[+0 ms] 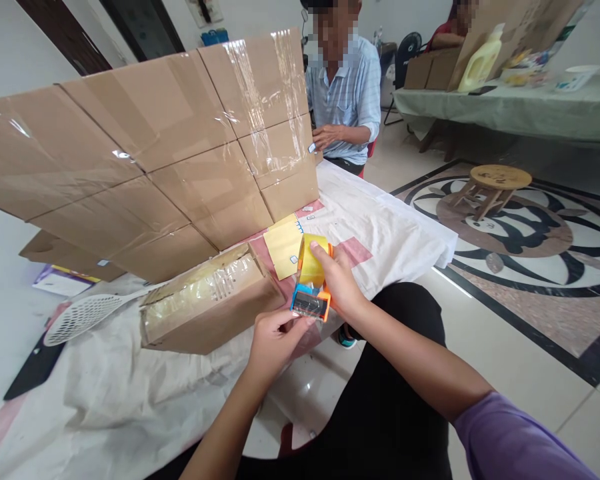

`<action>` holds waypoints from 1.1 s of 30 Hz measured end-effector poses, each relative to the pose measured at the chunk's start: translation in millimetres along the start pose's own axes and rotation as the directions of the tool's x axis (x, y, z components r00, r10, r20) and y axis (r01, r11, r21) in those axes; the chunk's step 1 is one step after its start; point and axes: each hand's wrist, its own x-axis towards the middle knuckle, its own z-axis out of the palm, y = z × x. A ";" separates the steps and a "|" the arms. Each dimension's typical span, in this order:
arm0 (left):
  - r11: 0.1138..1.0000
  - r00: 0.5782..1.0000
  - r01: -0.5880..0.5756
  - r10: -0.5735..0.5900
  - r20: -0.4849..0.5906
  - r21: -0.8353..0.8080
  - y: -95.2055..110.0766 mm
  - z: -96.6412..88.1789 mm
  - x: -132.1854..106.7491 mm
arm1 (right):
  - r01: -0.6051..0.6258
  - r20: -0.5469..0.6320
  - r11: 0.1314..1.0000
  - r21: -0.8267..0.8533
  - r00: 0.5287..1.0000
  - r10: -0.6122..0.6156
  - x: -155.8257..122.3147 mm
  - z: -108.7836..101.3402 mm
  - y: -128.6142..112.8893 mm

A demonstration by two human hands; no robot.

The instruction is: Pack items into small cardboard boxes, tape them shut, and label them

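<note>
A tape dispenser (312, 280) with a yellow roll and an orange and blue frame is gripped in my right hand (341, 283), the thumb lying on the roll. My left hand (279, 338) is at the cutter end, thumb and fingers pinched on what looks like the clear tape's loose end. Just left of both hands a taped cardboard box (210, 310) lies on the cloth, clear tape across its top. Behind it rises a tall wall of stacked cardboard boxes (180, 153), also taped.
A white slotted skimmer (85, 319) and a black flat object (35, 367) lie at the left. Yellow paper (283, 243) rests on the cloth-covered table (400, 233). A person (347, 93) sits across; a wooden stool (500, 177) stands at the right.
</note>
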 end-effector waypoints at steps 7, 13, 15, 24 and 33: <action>0.999 0.996 0.034 -0.035 0.077 0.009 2.0 -6.4 -0.4 | -0.040 -0.005 0.999 -0.012 0.999 0.040 -2.7 0.6 -1.6; 0.987 0.969 0.160 -0.153 0.196 -0.022 -1.2 -6.7 4.0 | 0.125 -0.031 0.985 -0.122 0.991 -0.129 17.2 -11.4 -2.5; 0.983 0.959 0.181 -0.171 0.224 -0.022 -2.6 -7.7 4.4 | 0.225 -0.072 0.960 -0.165 0.968 -0.240 35.0 -25.2 -7.5; 0.978 0.980 0.155 -0.135 0.143 -0.136 10.4 -30.8 5.0 | 0.259 0.045 0.885 -0.386 0.964 -0.263 99.4 -79.0 -4.1; 0.970 0.988 0.111 -0.086 0.125 -0.215 32.8 -67.0 -3.5 | 0.250 0.013 0.820 -0.516 0.959 -0.284 89.2 -71.6 18.6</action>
